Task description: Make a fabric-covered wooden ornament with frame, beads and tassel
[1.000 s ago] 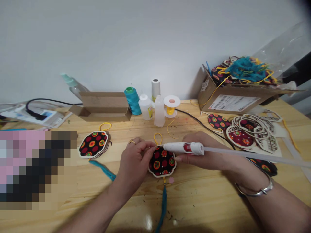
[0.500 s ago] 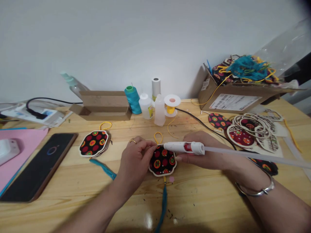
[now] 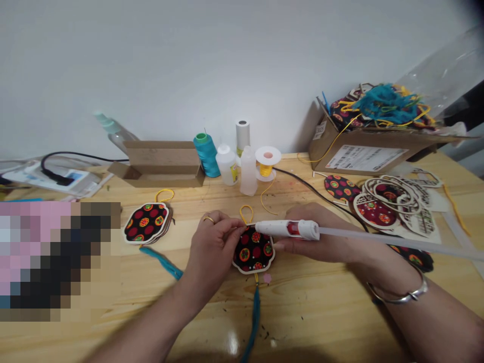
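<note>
My right hand (image 3: 321,242) is shut around a white hot glue gun (image 3: 287,229), and a long translucent glue stick (image 3: 401,242) runs from its back end to the right. The gun's nozzle sits just above the top edge of a wood-framed ornament (image 3: 253,250) covered in black fabric with red and orange motifs. My left hand (image 3: 214,247) pinches that top edge, where a yellow cord loop (image 3: 246,214) rises. A teal tassel (image 3: 256,312) hangs from the ornament's lower end. My left fingers hide part of the cord's base.
A stack of matching ornaments (image 3: 146,223) and a loose teal tassel (image 3: 161,262) lie left on the wooden table (image 3: 302,307). Behind stand a teal thread spool (image 3: 206,156), plastic bottles, and a cardboard box (image 3: 363,156) of parts. Wooden frames (image 3: 393,204) lie right; a pixelated patch covers the far left.
My left hand has shifted very slightly to the right. The glue gun and the ornament have hardly moved.
</note>
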`<state>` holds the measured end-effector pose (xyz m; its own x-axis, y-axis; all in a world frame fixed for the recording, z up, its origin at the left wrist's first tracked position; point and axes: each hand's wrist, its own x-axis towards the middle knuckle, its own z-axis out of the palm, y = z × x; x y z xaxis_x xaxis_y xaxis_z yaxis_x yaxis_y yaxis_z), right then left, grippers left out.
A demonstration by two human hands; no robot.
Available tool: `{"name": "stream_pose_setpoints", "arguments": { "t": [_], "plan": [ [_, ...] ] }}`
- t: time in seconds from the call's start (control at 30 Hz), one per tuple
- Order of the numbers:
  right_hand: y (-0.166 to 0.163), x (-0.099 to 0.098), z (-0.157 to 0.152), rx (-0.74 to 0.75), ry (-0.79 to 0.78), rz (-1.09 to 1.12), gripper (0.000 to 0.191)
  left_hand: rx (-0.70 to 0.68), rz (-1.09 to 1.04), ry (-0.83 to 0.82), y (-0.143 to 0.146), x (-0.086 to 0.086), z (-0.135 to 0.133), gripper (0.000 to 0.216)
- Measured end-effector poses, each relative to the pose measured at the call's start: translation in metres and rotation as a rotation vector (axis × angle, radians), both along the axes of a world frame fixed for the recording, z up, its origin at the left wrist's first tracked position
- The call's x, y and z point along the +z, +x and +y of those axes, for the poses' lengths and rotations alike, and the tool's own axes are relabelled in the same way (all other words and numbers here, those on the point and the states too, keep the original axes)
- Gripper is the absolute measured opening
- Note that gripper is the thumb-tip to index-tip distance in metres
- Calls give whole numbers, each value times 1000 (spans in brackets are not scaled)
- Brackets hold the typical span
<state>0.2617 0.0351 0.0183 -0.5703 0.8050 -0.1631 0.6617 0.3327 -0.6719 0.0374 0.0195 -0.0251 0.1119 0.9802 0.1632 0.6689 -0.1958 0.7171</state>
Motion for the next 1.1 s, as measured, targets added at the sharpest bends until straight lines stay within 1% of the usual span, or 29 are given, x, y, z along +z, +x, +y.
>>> {"name": "stream_pose_setpoints", "arguments": {
  "t": [0.13, 0.3, 0.4, 0.47, 0.57, 0.77, 0.93, 1.1],
  "plan": [
    [2, -3, 1, -31, 19, 103, 37, -15, 36, 46, 2, 0, 0, 13],
    [2, -2, 2, -131, 43, 265, 30, -35, 72, 98, 2, -2, 0, 13],
    [1, -2, 2, -218, 12, 304, 28, -49, 114, 151, 2, -5, 0, 13],
    [1, -2, 2, -268, -11, 333, 30, -56, 143, 193, 3, -6, 0, 12],
    [0, -2, 1, -309, -22, 350, 32, -76, 186, 245, 4, -6, 2, 12],
    [-2, -3, 1, -297, -8, 352, 31, -88, 194, 269, 6, -7, 4, 11],
    [-1, -4, 1, -280, -21, 358, 32, -88, 179, 219, 7, -6, 4, 11],
    [-3, -4, 1, -281, 11, 392, 30, -86, 172, 193, 7, -5, 2, 14]
  ]
}}
